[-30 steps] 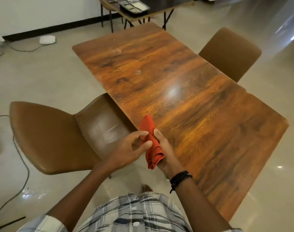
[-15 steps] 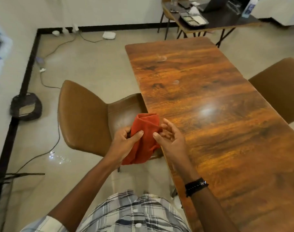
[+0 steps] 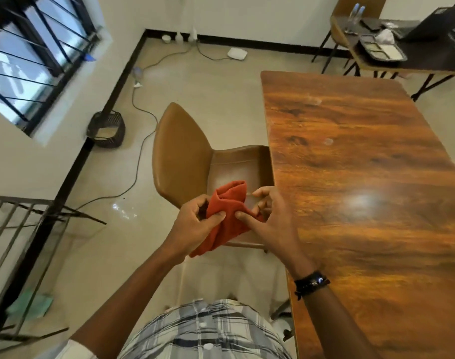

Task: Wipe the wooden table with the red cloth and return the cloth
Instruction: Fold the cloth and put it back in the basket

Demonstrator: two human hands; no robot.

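Observation:
The red cloth (image 3: 227, 218) is bunched between both hands, held in the air over the brown chair's seat, just left of the wooden table (image 3: 371, 193). My left hand (image 3: 195, 226) grips the cloth's left side in a closed fist. My right hand (image 3: 270, 216) pinches its right side with thumb and fingers, the other fingers spread. The cloth's lower end hangs down below my left hand. The table's glossy top stretches along the right side of the view.
A brown chair (image 3: 185, 161) stands pushed against the table's left edge. A metal rack (image 3: 27, 242) is at the left with a green cloth (image 3: 32, 304) under it. A dark basket (image 3: 106, 129) and cables lie on the floor. A dark desk (image 3: 402, 47) stands at the back right.
The view has turned left, so the table shifted right. Both hands carried the cloth off the table's edge to over the chair seat, and the right hand now pinches it.

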